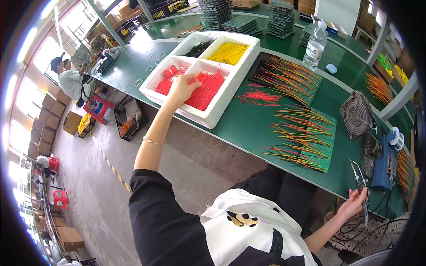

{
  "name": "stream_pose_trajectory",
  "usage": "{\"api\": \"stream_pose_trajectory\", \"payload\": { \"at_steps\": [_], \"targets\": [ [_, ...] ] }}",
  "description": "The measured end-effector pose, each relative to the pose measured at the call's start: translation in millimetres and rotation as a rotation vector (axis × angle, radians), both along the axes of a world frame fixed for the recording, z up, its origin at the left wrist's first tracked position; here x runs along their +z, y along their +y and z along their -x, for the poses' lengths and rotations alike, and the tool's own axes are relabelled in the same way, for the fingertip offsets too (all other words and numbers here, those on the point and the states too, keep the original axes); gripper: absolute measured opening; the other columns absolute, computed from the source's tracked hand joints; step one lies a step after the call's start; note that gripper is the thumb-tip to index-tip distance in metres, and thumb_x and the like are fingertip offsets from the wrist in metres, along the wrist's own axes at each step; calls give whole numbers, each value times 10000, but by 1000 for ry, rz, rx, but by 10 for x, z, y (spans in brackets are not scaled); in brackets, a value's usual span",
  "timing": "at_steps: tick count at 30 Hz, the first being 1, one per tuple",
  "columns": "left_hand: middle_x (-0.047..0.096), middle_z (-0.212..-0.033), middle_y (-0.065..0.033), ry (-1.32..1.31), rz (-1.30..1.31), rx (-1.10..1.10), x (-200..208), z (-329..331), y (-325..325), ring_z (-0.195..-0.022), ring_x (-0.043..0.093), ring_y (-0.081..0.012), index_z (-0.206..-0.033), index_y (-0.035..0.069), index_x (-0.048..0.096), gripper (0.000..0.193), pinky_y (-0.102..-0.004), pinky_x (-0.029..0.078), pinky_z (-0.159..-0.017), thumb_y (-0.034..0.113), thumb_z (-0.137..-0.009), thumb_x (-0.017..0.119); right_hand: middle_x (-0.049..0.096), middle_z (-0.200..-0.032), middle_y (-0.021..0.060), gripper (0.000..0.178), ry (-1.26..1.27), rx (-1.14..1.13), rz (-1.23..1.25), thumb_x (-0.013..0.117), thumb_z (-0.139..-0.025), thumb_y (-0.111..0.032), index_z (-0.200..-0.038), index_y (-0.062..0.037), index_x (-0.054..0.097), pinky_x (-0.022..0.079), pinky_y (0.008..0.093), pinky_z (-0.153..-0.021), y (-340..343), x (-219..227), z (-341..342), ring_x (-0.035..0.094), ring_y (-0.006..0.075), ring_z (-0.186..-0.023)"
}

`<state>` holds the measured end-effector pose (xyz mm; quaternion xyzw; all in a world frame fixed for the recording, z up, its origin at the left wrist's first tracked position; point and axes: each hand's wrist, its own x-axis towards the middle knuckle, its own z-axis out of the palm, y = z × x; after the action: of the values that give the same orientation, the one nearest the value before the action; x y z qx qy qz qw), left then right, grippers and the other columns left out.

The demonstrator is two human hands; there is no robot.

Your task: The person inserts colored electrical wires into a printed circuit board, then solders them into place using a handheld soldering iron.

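Note:
My left hand [183, 90] reaches into a white foam box [213, 116] at the centre-left, fingers bent together on the red wires [208, 88]; the fingertips are partly hidden. Yellow wires [228, 53] and black wires [199, 48] fill the box's far compartments. Low at the right, my right hand [353, 202] grips a soldering iron [361, 188], its tip pointing up and away from me. Between the hands lie green circuit boards [326, 137] with red, yellow and dark wires sticking out to the left. A loose pile of red wires [261, 96] rests beside them.
A blue machine [385, 162] with a white spool [396, 138] stands at the right behind a small fan [357, 114]. A water bottle [315, 46] and stacked boards [280, 20] are farther back. The green table's front edge [248, 153] runs before me.

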<state>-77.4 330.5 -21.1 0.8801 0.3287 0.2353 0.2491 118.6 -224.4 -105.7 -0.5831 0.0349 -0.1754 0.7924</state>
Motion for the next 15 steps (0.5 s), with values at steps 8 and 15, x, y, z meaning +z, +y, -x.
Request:
{"api": "stream_pose_trajectory", "payload": {
  "at_steps": [8,15],
  "targets": [
    [638,-729,-72,-259,339,-35,-50,75,81,-685,575,-101,-769,-14,620,84,-228,440,-668,63,-740,638,419,-569,-20,184,-12,36,9,534,-865,-213,-923,-40,520,437,196,-580,47,47,42,404,32,-535],
    [610,-710,-26,-311,376,42,54,40,-7,-655,560,-75,-769,18,620,97,-192,437,-595,99,-739,664,404,-560,-21,185,-14,-33,16,527,-869,-217,-912,-37,523,427,197,-582,89,85,49,364,33,-509]
  ]
}}
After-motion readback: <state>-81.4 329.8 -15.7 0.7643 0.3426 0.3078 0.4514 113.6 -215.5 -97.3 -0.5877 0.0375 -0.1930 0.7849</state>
